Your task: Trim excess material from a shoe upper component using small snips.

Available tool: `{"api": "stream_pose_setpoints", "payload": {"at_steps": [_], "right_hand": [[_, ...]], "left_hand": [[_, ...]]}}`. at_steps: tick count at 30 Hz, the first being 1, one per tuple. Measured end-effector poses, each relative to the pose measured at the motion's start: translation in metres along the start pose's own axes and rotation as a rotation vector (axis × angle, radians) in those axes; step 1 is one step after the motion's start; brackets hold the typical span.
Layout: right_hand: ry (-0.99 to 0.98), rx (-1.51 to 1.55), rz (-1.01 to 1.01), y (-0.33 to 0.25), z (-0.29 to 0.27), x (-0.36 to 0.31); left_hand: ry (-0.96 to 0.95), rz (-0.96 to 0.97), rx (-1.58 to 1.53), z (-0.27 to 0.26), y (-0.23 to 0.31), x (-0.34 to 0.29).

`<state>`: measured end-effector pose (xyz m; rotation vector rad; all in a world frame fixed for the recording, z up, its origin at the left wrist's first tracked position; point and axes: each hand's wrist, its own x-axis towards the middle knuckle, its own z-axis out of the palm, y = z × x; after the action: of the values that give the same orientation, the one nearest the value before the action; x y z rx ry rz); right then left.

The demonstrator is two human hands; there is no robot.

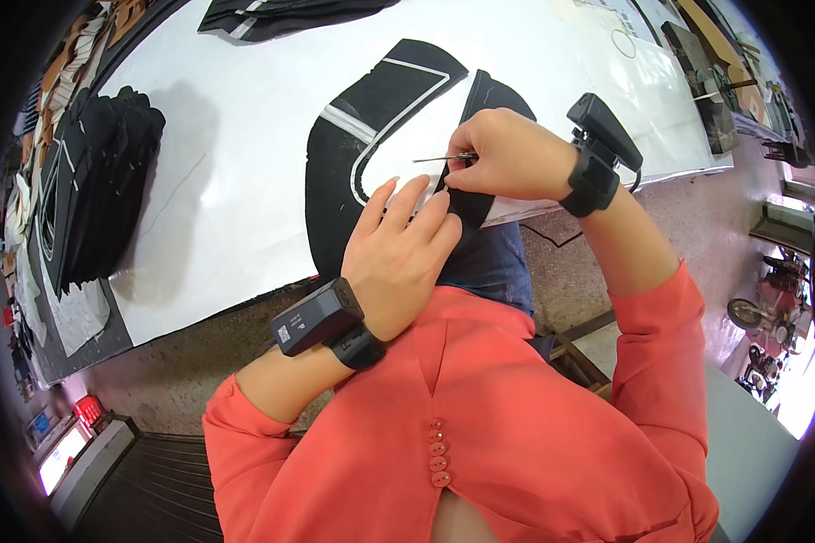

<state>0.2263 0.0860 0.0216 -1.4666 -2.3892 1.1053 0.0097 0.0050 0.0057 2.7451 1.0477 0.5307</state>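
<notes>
A curved black fabric piece [330,181] with white piping along its inner edge and a pale band across one arm lies on the white-covered table in front of me. Its far right arm [503,95] runs beneath my right hand. My left hand [398,235] rests with fingers stretched out at the inner edge of the piece. My right hand [507,154] is closed on a thin pointed metal tool [433,160] whose tip points left, over the gap in the piece. The tool's handle is hidden in the fist, so its exact kind cannot be made out.
A thick stack of similar black pieces [100,190] stands at the left table edge, and more black pieces [290,14] lie at the far side. The white table sheet [235,181] spreads around the work. Dark wooden bars [702,86] sit at the far right corner.
</notes>
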Motion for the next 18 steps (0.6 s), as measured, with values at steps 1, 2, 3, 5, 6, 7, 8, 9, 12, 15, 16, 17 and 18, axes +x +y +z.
{"api": "stream_pose_setpoints", "payload": {"at_steps": [1,2,3,5,6,7,8,9,12,15,16,17,18], "right_hand": [[-0.028,0.024,0.014,-0.003,-0.003,-0.002],[-0.056,0.048,0.027,-0.006,-0.007,-0.002],[-0.134,0.136,0.105,-0.009,-0.014,-0.002],[-0.128,0.087,0.083,-0.002,-0.022,-0.001],[-0.122,0.037,0.062,-0.001,-0.025,0.000],[-0.105,0.021,0.044,-0.004,-0.025,0.001],[-0.105,0.021,0.043,-0.006,-0.022,0.003],[-0.059,0.083,-0.001,-0.007,-0.017,0.006],[-0.052,0.177,-0.015,-0.007,-0.015,0.008],[-0.035,0.074,0.045,0.001,-0.017,0.007],[-0.035,0.074,0.046,0.001,-0.016,0.007],[-0.035,0.054,0.051,0.002,-0.015,0.008],[-0.033,0.034,0.057,0.003,-0.014,0.008]], "left_hand": [[-0.011,0.010,0.012,-0.001,-0.001,-0.003],[-0.022,0.021,0.024,-0.002,-0.002,-0.005],[-0.026,0.017,0.026,-0.002,-0.004,-0.008],[0.000,0.028,-0.007,-0.001,-0.006,-0.011],[-0.001,0.026,-0.005,-0.001,-0.006,-0.012],[0.010,0.033,-0.019,0.000,-0.007,-0.011],[0.020,0.041,-0.033,0.001,-0.007,-0.010],[0.021,0.040,-0.032,0.001,-0.007,-0.009],[0.016,0.030,-0.038,0.001,-0.006,-0.008],[0.017,0.035,-0.041,0.000,-0.006,-0.004],[0.030,0.029,-0.039,0.001,-0.005,-0.003],[0.043,0.024,-0.037,0.002,-0.005,-0.002],[0.044,0.025,-0.038,0.003,-0.005,-0.001]]}}
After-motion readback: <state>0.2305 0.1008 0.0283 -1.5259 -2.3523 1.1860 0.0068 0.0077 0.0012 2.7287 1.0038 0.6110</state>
